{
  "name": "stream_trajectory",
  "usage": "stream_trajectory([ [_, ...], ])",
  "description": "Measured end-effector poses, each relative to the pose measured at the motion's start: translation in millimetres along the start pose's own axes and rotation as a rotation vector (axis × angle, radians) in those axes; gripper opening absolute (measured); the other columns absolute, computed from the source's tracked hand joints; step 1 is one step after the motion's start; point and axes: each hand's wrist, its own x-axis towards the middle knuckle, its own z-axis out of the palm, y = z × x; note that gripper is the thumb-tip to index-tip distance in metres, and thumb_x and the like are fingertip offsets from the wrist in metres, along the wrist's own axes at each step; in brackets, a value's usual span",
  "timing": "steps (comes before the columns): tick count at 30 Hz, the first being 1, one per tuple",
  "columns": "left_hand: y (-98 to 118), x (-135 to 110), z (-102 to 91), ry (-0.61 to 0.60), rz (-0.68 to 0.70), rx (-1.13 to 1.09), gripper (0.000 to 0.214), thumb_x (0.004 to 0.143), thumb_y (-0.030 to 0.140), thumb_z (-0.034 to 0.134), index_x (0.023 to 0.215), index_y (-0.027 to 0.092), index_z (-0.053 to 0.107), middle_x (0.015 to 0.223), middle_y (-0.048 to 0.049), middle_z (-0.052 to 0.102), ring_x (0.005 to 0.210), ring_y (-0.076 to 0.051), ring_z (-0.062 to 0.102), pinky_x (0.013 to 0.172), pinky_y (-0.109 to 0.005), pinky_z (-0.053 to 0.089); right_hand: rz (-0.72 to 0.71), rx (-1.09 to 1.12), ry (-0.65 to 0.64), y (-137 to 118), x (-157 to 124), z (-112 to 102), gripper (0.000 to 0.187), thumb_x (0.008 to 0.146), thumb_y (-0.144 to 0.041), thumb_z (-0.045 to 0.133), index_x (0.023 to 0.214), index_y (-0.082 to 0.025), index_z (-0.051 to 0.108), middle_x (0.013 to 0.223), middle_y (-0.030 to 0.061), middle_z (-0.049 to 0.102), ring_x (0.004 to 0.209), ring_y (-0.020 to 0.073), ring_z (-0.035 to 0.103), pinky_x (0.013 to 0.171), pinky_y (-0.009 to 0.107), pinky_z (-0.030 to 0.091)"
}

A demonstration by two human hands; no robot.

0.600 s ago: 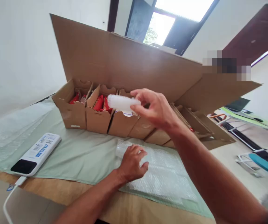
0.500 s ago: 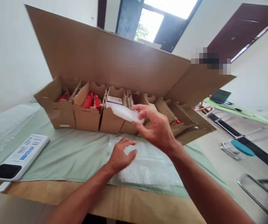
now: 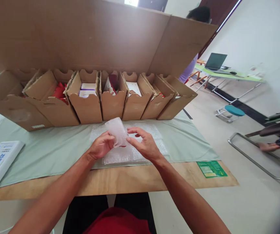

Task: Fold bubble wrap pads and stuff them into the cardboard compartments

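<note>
Over the table I hold a small translucent white bubble-wrap pouch, tilted in front of me. My left hand pinches its lower left edge between thumb and fingers. At its right edge are the thumb and fingertips of my right hand, closed on the side of it. A bit of dark red shows under the pouch; what it is I cannot make out. Flat sheets of bubble wrap lie on the green cloth beneath both hands.
A row of open cardboard bins stands behind, holding red packets and small boxes. A tall cardboard panel rises behind them. A white power bank lies left, a green card right. Another person is beyond the panel.
My right hand has come down from the bins with the pouch, over the bubble-wrap sheets. My left hand, empty before, now grips it too. The view has tilted down and turned.
</note>
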Motion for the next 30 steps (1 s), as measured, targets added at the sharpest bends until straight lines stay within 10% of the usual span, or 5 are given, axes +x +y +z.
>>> stream_trajectory([
  [5,11,-7,-2.6,-0.082,0.035,-0.098,0.072,0.072,0.074,0.076,0.118,0.019,0.072,0.128,-0.0149,0.072,0.126,-0.040,0.063,0.097,-0.058,0.057,-0.136,-0.168,0.156,-9,4,13,0.012,0.088,-0.029,0.063,0.077,-0.024,0.063,0.112,0.0084,0.078,0.109,0.0280,0.071,0.099,0.046,0.048],
  [11,13,-3,-5.3,0.176,0.051,0.007,0.042,0.065,0.039,0.094,0.096,0.017,0.077,0.095,-0.0063,0.076,0.084,-0.023,0.072,0.070,-0.037,0.064,-0.001,-0.192,0.170,-3,11,19,0.012,0.089,-0.034,0.059,0.091,-0.024,0.066,0.098,0.0063,0.077,0.090,0.0252,0.071,0.086,0.041,0.052],
  [19,13,-8,-2.4,0.041,0.093,0.092,0.027,0.076,0.039,0.084,0.090,0.016,0.079,0.085,-0.0057,0.075,0.074,-0.020,0.070,0.063,-0.033,0.061,0.091,0.098,-0.067,-9,1,21,0.036,0.095,-0.055,0.058,0.108,-0.024,0.072,0.106,0.0057,0.077,0.101,0.0271,0.071,0.090,0.041,0.053],
  [26,18,-11,-12.3,0.074,0.044,0.070,0.020,0.069,0.030,0.082,0.080,0.015,0.076,0.079,-0.0053,0.074,0.074,-0.023,0.071,0.070,-0.037,0.060,0.306,0.340,0.295,18,1,18,0.031,0.080,-0.049,0.071,0.096,-0.023,0.067,0.077,0.0006,0.069,0.068,0.0190,0.064,0.064,0.032,0.053],
  [30,12,-10,-19.4,0.138,0.013,0.069,0.016,0.066,0.028,0.081,0.074,0.017,0.073,0.073,-0.0029,0.071,0.067,-0.018,0.067,0.066,-0.032,0.056,0.190,0.194,0.416,16,-14,11,0.032,0.085,-0.043,0.068,0.112,-0.025,0.066,0.097,0.0048,0.073,0.090,0.0222,0.069,0.085,0.038,0.056],
])
